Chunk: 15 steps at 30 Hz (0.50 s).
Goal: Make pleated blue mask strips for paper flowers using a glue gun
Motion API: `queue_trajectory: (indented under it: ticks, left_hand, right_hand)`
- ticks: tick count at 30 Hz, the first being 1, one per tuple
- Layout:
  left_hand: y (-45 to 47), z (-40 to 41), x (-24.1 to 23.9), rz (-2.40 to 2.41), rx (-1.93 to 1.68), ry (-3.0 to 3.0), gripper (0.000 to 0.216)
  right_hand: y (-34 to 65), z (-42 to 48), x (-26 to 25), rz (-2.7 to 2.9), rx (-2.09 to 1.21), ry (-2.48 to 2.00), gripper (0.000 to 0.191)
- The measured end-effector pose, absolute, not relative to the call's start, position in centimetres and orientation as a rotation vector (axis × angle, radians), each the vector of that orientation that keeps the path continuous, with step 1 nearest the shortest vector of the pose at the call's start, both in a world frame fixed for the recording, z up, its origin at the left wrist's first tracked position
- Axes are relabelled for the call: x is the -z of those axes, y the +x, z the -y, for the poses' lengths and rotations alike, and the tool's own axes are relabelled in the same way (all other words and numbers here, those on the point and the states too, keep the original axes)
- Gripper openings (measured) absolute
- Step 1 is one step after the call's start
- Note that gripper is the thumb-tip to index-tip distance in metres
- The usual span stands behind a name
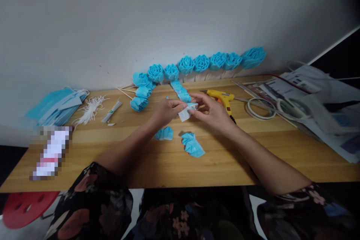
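Between my two hands is a small folded piece of light blue and white mask fabric [187, 112]. My left hand [169, 111] pinches its left side with thumb and fingers. On the other side, my right hand [209, 109] grips the upper right part, fingers curled. Just beyond them lies a row of overlapping blue petals [180, 90]. A pleated blue piece [193, 144] rests on the table below my hands, and another blue piece [164, 133] sits partly behind my left wrist. To the right of my right hand is a yellow glue gun [221, 96].
Several blue fabric roses [201, 63] on sticks line the wall, with more petals [140, 103] at left. Stacked blue masks [60, 107], white ear loops [91, 109] and a wire bundle [111, 111] lie left. Coiled cable [260, 108] and papers [334, 135] crowd the right. A red stool [28, 208] stands below.
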State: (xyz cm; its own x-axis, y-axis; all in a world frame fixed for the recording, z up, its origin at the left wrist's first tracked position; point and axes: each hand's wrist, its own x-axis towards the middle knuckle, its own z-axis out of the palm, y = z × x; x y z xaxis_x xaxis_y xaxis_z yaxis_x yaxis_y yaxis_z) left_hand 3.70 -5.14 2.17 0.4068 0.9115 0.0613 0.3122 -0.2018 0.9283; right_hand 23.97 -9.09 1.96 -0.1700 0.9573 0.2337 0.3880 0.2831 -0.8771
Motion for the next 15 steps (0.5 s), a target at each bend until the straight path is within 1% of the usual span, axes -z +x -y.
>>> queue_trajectory:
  ticks: [7,12,15]
  left_hand:
    - [3.6,4.9,-2.0,-1.028,-0.775,1.622,0.030]
    - [3.7,4.9,-1.9,-1.020,-0.783,1.595,0.030]
    - [3.8,5.0,-2.0,-1.025,-0.801,1.561,0.031]
  right_hand:
    - [24.7,8.0,-0.8,1.539,-0.970,-1.164,0.046]
    - [25.0,7.7,-0.8,1.460,-1.012,-1.167,0.027]
    - [25.1,7.7,-1.1,1.431,-1.059,-1.190,0.024]
